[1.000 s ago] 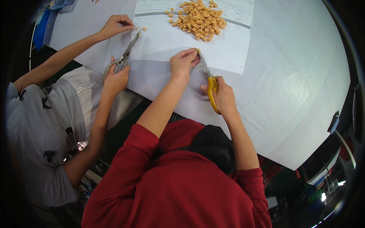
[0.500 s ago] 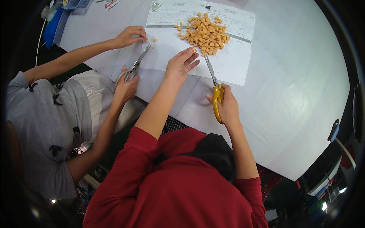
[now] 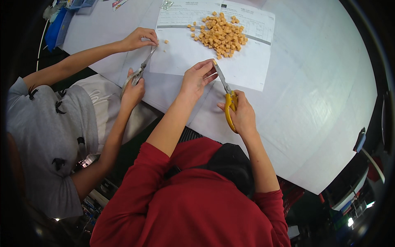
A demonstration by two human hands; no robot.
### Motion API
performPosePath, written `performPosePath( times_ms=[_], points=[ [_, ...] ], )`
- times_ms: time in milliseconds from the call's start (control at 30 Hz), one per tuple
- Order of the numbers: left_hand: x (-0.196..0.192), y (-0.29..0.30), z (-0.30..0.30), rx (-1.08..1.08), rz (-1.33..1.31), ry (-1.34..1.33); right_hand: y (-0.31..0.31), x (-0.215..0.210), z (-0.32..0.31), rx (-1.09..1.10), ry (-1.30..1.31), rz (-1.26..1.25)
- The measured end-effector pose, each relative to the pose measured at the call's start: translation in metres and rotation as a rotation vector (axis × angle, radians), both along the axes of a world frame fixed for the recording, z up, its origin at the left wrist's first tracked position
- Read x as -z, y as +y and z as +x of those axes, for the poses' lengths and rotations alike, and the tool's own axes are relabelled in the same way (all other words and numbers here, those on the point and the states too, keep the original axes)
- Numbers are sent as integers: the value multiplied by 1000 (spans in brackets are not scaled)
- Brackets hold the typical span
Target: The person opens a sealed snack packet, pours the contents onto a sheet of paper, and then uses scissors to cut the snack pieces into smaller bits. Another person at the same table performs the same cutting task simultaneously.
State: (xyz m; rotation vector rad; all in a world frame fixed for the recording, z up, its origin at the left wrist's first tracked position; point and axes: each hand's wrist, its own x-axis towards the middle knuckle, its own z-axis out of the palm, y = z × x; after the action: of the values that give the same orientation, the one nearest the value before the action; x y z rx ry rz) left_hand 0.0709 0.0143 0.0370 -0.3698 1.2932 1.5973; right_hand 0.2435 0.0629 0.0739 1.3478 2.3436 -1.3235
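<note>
Between the thumb and fingertips of my left hand is a small orange-tan cube. My right hand is closed round the yellow handles of a pair of scissors. Their metal blades point up and left, with the tips right at the pinched cube. Whether the blades touch it I cannot tell. Just beyond my hands lies a heap of similar cubes on printed white paper sheets, with a few loose ones at its left side.
On my left a co-worker in a grey top holds metal scissors at the fingertips of their other hand. A single cube lies beside that hand. Blue baskets stand at the far left of the white table.
My left hand has lowered slightly with the cube. The scissors in my right hand have moved left, bringing their tips to it. The co-worker's scissors have also moved up to their other hand.
</note>
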Motion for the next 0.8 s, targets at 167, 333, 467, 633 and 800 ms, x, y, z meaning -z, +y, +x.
performPosePath(
  times_ms=[167,333,467,633,800],
  points=[
    [6,-3,6,-32,-21,15,-2,2,1,-9,5,-4],
    [5,-1,6,-8,-37,31,2,7,1,11,-19,-89],
    [7,0,6,23,-54,70,0,6,2,5,3,-42],
    [9,2,7,42,-63,98,1,9,3,14,-14,-57],
    [18,7,15,19,-112,107,-3,18,7,45,-41,-47]
  ],
)
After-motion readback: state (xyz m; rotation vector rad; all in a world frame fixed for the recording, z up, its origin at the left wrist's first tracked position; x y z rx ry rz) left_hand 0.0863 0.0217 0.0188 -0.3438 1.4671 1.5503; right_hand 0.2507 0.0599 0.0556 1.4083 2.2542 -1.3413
